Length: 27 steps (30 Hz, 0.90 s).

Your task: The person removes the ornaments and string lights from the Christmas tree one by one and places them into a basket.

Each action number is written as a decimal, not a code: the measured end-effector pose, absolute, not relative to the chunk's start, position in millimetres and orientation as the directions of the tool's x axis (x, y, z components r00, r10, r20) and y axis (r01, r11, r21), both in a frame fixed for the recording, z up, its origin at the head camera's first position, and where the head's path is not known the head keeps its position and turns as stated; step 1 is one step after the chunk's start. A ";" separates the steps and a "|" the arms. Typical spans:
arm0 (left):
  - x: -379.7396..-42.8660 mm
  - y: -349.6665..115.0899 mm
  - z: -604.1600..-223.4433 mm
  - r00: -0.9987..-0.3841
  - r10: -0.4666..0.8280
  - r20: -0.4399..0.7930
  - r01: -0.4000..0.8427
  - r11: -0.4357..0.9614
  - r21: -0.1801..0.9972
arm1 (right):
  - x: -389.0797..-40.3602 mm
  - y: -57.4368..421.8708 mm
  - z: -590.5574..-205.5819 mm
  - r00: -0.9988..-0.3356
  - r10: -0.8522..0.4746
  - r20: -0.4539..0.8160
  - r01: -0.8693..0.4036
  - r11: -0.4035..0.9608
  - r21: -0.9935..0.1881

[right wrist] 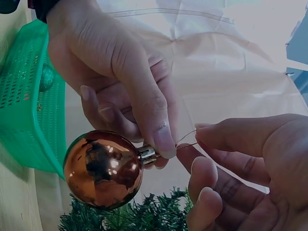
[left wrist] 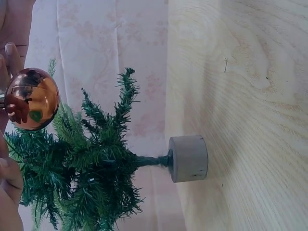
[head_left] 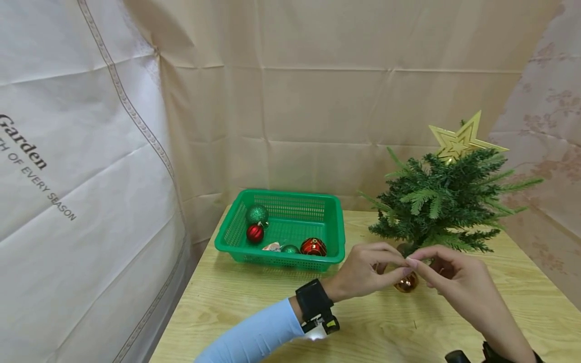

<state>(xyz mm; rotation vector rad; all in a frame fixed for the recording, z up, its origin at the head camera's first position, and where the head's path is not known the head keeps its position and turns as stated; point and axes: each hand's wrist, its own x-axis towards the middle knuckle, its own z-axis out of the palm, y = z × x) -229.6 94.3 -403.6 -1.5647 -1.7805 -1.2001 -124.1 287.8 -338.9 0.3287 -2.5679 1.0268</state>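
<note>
A shiny copper Christmas bauble with a metal cap hangs just below my two hands, in front of the little Christmas tree. Thumb and finger of my left hand pinch its thin hanging string right by the cap, as the right wrist view shows. My right hand pinches the far end of the string loop between thumb and index finger, its other fingers loosely bent. Behind the hands, the tree stands upright on a round grey base, topped by a gold star.
Left of the tree, a green plastic basket holds red baubles and green glitter baubles. It stands on a light wooden table. Beige cloth hangs behind the table, and bits of tree needle lie on the wood.
</note>
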 end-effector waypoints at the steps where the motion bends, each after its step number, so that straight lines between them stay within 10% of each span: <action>1: -230.1 93.3 -404.0 -0.235 0.530 0.815 0.954 -0.036 0.299 | -124.3 287.1 -339.4 -0.910 -0.082 0.406 -0.341 0.706 -0.621; 27: -270.9 31.3 -407.6 -0.368 0.380 0.849 0.930 0.154 0.335 | -155.2 219.9 -401.1 -0.902 -0.302 0.309 -0.432 0.636 -0.639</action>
